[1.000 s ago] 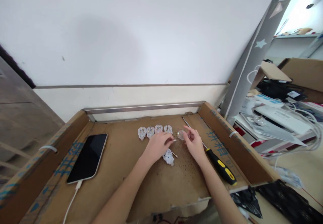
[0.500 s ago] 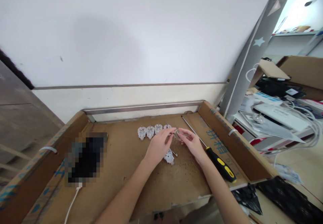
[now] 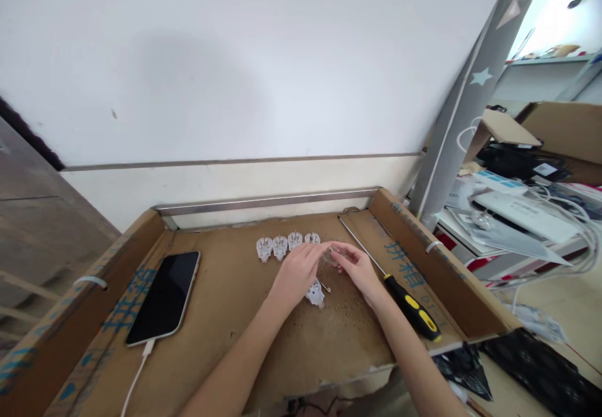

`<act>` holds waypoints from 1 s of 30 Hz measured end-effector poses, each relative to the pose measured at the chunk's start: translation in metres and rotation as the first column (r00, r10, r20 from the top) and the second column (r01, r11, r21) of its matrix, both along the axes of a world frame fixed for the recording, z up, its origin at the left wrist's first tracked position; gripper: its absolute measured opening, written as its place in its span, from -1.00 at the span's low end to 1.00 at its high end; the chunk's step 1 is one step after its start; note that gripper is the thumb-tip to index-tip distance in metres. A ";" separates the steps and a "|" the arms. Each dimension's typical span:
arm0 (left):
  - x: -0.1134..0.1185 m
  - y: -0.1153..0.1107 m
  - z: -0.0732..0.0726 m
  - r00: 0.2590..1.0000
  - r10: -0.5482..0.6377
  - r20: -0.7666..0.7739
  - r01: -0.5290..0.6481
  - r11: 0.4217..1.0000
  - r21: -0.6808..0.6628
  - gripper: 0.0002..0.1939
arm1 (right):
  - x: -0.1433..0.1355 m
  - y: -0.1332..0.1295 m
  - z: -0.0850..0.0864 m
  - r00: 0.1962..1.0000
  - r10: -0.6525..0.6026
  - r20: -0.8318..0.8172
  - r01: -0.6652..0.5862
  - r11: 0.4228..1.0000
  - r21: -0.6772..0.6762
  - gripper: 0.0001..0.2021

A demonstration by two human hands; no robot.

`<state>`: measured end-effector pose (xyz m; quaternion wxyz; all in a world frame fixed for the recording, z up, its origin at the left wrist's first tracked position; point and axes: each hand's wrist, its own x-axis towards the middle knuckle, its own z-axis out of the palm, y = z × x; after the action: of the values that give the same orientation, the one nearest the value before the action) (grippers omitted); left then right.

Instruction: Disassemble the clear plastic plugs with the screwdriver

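Both hands meet over the middle of the cardboard surface. My right hand is closed on a small clear plastic piece. The fingers of my left hand are bent at the left side of that piece; their tips are partly hidden, and what they pinch is too small to tell. Below the hands lies a clear plug part, with a thin metal rod beside it. Several clear plugs with metal pins stand in a row behind my left hand.
A screwdriver with a black and yellow handle lies at the right. At the left is a phone with a white cable. Raised cardboard sides edge the surface. Boxes and papers are piled beyond the pillar.
The fingertips of both hands have come closer together over the clear piece. The plugs, plug part and screwdriver have stayed in place.
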<state>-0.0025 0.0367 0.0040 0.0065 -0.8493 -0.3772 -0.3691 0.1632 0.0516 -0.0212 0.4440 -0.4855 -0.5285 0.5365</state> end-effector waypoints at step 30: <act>0.009 -0.011 0.004 0.968 0.006 0.252 0.046 0.979 -0.199 -0.72 | 0.001 -0.012 0.017 0.932 0.115 -0.343 -0.187 0.965 -0.184 -0.73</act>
<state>0.0069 0.0255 0.0083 -0.1320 -0.7956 -0.4022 -0.4335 0.1642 0.0394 -0.0044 0.4284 -0.3917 -0.4221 0.6963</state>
